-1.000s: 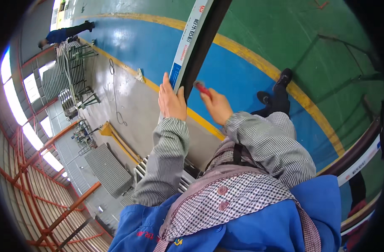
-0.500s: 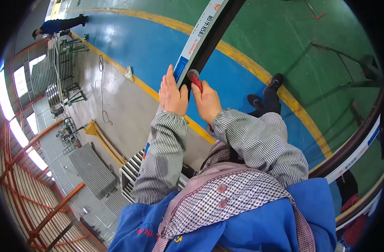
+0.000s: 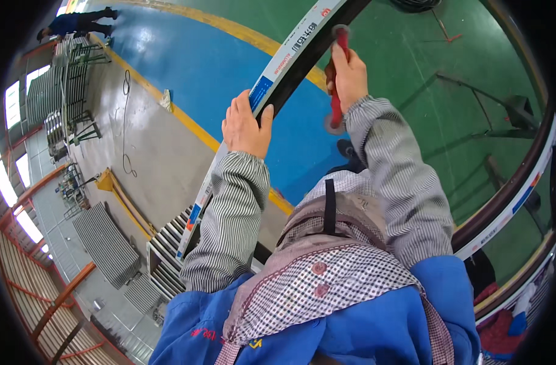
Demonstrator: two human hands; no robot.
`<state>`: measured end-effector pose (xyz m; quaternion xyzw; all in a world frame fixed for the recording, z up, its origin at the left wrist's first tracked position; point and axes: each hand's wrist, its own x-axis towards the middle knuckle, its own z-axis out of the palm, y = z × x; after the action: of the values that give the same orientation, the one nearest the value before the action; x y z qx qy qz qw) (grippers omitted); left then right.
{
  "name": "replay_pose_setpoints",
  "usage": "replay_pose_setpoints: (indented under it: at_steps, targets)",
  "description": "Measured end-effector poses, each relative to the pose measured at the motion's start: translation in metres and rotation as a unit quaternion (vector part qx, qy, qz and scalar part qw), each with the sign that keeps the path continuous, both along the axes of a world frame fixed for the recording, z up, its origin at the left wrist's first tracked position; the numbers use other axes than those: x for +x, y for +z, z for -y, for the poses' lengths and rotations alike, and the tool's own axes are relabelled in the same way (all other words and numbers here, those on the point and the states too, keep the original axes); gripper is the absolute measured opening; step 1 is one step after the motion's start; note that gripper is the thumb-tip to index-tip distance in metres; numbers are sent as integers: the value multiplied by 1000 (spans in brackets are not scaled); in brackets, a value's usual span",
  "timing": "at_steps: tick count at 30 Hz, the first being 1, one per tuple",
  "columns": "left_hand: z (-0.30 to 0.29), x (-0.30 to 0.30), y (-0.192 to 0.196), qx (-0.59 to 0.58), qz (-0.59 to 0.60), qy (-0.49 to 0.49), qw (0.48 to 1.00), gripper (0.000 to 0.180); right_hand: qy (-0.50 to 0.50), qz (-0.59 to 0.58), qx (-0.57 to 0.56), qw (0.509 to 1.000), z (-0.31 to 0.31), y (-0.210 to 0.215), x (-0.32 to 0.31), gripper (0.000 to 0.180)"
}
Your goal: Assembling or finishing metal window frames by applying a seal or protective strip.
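Note:
A long dark aluminium profile with white protective film along one side runs up and away in front of me. Lying across its film-covered side, my left hand grips it, with the thumb over the dark side. My right hand holds a red spline roller with a grey wheel at either end. The roller's upper wheel is close to the profile's right edge; whether it touches is unclear. Its lower wheel hangs over the blue floor.
Another dark profile curves along the right side. Dark metal stands are on the green floor. At left lie stacked profiles, a yellow frame and a cable. Another person is at the far left.
My right hand has moved up and to the right with the roller, away from my left hand. My left hand remains on the profile, and the view has shifted slightly.

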<state>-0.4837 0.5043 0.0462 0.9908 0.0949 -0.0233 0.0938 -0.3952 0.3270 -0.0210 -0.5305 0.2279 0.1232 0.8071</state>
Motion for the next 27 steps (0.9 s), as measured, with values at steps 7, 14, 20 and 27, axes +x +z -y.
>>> replay_pose_setpoints:
  at_steps: [7,14,20,27]
  targets:
    - [0,5,0,-14,16,-31,999,56,13,-37,48,998,-56,10,-43,21]
    - [2,6,-3,6,14,-36,999,59,-63,13,37,997,-63,-8,-45,13]
    - [22,38,-4,14,38,-25,999,48,-16,-10,-33,999,-42,8,-46,21]
    - [34,37,-10,36,94,-5,995,40,4,-15,-49,999,-12,-3,-72,26]
